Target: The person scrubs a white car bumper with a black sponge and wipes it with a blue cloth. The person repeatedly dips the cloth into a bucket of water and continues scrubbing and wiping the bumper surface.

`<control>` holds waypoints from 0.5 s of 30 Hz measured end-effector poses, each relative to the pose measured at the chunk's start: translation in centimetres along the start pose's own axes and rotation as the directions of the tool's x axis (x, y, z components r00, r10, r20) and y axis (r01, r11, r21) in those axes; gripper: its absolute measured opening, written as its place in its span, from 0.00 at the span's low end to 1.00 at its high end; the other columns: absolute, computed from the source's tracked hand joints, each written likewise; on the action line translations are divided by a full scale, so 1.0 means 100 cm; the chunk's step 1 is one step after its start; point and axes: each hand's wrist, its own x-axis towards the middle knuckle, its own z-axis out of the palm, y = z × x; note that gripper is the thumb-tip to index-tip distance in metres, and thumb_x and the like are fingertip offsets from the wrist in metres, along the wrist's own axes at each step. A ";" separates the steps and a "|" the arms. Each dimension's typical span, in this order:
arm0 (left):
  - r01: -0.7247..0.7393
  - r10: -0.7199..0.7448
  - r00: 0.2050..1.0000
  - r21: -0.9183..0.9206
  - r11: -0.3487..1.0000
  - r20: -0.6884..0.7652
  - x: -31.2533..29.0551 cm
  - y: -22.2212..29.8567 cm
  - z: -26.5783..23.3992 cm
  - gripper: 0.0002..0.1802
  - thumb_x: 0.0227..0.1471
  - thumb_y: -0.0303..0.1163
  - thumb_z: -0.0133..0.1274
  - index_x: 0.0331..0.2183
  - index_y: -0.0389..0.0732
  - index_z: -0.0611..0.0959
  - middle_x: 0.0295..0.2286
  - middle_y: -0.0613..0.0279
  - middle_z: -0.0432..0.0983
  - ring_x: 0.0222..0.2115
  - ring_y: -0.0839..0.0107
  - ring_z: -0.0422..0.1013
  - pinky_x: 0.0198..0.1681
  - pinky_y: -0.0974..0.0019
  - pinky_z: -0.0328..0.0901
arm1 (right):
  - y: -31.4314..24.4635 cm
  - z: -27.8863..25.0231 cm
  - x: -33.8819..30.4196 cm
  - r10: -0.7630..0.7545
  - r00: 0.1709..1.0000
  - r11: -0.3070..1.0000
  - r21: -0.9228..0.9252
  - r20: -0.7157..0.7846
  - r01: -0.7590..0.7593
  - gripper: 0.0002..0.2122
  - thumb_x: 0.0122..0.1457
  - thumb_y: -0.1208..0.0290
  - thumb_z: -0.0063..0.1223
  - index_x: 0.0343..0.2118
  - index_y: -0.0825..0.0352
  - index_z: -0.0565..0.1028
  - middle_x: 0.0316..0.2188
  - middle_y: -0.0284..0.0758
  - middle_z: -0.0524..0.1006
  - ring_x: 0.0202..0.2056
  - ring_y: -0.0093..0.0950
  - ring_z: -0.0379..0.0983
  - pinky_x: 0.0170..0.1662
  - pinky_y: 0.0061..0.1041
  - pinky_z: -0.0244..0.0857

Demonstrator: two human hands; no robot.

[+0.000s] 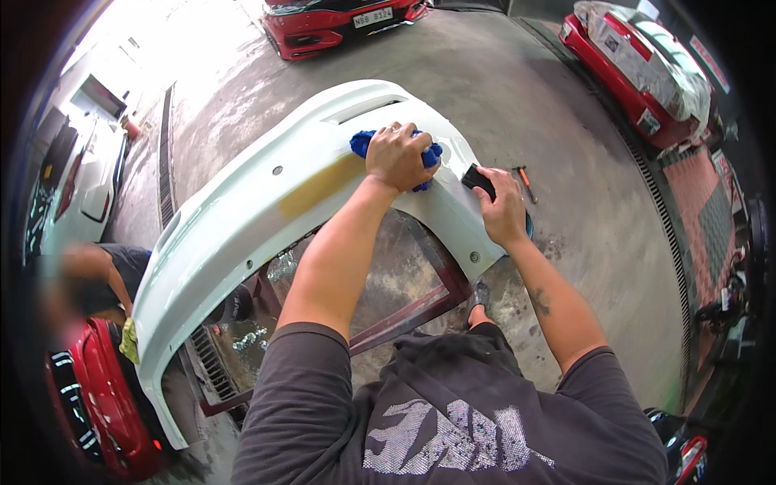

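Note:
A long white car bumper cover lies across in front of me, with a tan-yellow patch along its middle. My left hand is closed over a bunched blue cloth and presses it on the bumper, just right of that patch. Gripped in my right hand is a small black block, held against the bumper's right end; its underside is hidden. Beneath the bumper shows a dark red metal stand.
A person at the left holds a yellow-green cloth at the bumper's far left end. An orange-handled tool lies on the floor to the right. Red cars stand ahead and at the right; a white car is at the left.

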 end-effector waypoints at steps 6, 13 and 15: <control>0.459 -0.485 0.858 0.174 0.871 0.169 -0.011 -0.094 -0.079 0.24 0.54 0.58 0.65 0.43 0.51 0.93 0.41 0.51 0.90 0.42 0.50 0.87 0.47 0.46 0.79 | 0.007 0.003 0.001 -0.012 1.000 0.999 0.038 0.025 0.011 0.19 0.69 0.66 0.66 0.62 0.58 0.80 0.59 0.39 0.81 0.60 0.45 0.76 0.65 0.44 0.68; 0.749 -0.806 0.590 0.405 0.524 -0.049 -0.146 -0.182 -0.197 0.26 0.57 0.60 0.64 0.45 0.50 0.93 0.40 0.47 0.91 0.43 0.45 0.87 0.48 0.44 0.79 | 0.006 -0.001 0.002 0.007 1.000 0.997 0.078 0.027 -0.009 0.21 0.68 0.66 0.68 0.63 0.60 0.79 0.58 0.40 0.81 0.60 0.46 0.76 0.65 0.46 0.68; 0.770 -0.793 0.583 0.432 0.470 -0.177 -0.191 -0.204 -0.227 0.28 0.57 0.62 0.67 0.45 0.49 0.93 0.42 0.45 0.90 0.45 0.43 0.86 0.49 0.43 0.78 | 0.005 0.001 0.001 0.010 1.000 0.995 0.098 0.013 -0.011 0.22 0.68 0.66 0.68 0.63 0.61 0.79 0.58 0.40 0.81 0.60 0.47 0.76 0.65 0.46 0.69</control>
